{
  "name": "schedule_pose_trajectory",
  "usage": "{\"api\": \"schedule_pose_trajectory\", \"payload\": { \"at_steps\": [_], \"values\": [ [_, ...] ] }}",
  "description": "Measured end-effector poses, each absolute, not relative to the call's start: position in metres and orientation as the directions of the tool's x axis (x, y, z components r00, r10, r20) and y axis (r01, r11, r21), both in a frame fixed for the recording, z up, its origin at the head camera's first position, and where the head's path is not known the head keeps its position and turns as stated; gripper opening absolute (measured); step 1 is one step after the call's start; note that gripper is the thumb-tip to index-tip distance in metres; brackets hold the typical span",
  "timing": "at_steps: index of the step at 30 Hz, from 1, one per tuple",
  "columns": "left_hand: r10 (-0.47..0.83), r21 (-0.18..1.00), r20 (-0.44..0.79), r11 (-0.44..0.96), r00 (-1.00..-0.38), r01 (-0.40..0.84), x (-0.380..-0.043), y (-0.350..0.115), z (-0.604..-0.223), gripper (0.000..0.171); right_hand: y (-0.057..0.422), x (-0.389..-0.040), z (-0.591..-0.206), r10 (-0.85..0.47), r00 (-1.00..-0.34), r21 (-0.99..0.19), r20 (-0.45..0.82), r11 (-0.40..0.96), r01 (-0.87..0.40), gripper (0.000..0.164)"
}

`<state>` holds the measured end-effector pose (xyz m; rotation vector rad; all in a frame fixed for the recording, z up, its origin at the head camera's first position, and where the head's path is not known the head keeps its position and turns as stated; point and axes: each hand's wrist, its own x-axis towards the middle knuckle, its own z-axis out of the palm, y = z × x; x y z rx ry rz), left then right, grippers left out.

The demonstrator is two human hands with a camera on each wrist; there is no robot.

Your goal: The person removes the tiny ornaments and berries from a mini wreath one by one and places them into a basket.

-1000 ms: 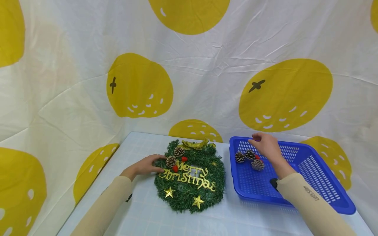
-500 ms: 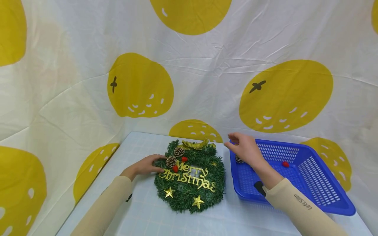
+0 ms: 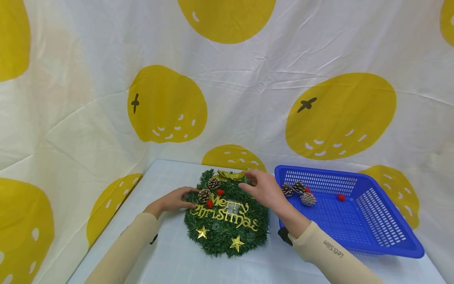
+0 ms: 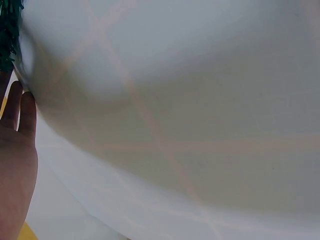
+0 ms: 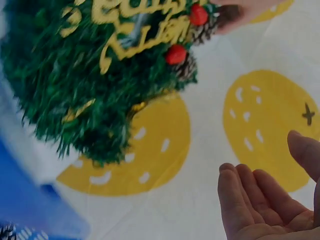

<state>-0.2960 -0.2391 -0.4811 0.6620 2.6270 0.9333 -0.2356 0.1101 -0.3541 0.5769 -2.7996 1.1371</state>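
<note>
A green tinsel wreath point(image 3: 255, 238) lies on the table in the head view, with gold "Merry Christmas" lettering point(image 3: 241, 219), a gold bow, stars, two pine cones point(image 3: 204, 195) and two red berries point(image 3: 210, 204). At its left edge, beside the lower cone, rests my left hand point(image 3: 173, 198). The left wrist view has that hand's fingers point(image 4: 28, 112) stretched towards the green edge. My right hand point(image 3: 264, 190) is over the wreath's upper right, thumb and fingers apart. Nothing shows between them in the right wrist view, where the hand point(image 5: 265, 205) appears lower right.
A blue plastic basket point(image 3: 386, 240) stands right of the wreath. Inside are several pine cones point(image 3: 307, 199) on its left side and a red berry point(image 3: 341, 197) farther right. Behind the table hangs a white curtain point(image 3: 244, 114) with yellow fruit shapes.
My right hand has moved left from above the basket to over the wreath, uncovering the cones and berry in the basket. My left hand has stayed at the wreath's edge.
</note>
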Motion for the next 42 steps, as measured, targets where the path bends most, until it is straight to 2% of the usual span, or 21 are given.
{"api": "schedule_pose_trajectory", "payload": {
  "at_steps": [8,19,31,42],
  "values": [
    [0.501,0.651,-0.101,0.687,-0.86,0.323,-0.295,-0.24,-0.481,0.063,0.079,-0.233,-0.373,-0.333,-0.931,-0.724,0.152,0.604,-0.334,0.045],
    [0.514,0.638,-0.101,0.69,-0.852,0.341,-0.3,-0.238,-0.482,0.062,0.058,-0.227,-0.401,-0.379,-0.92,-0.753,0.101,0.575,-0.32,0.049],
    [0.503,0.642,-0.103,0.692,-0.858,0.329,-0.299,-0.24,-0.483,0.065,0.031,-0.239,-0.437,-0.364,-0.929,-0.71,0.074,0.635,-0.305,0.047],
    [0.507,0.653,-0.096,0.682,-0.857,0.331,-0.298,-0.24,-0.482,0.063,0.015,-0.243,-0.451,-0.313,-0.947,-0.711,0.074,0.649,-0.27,0.042]
  ]
}}
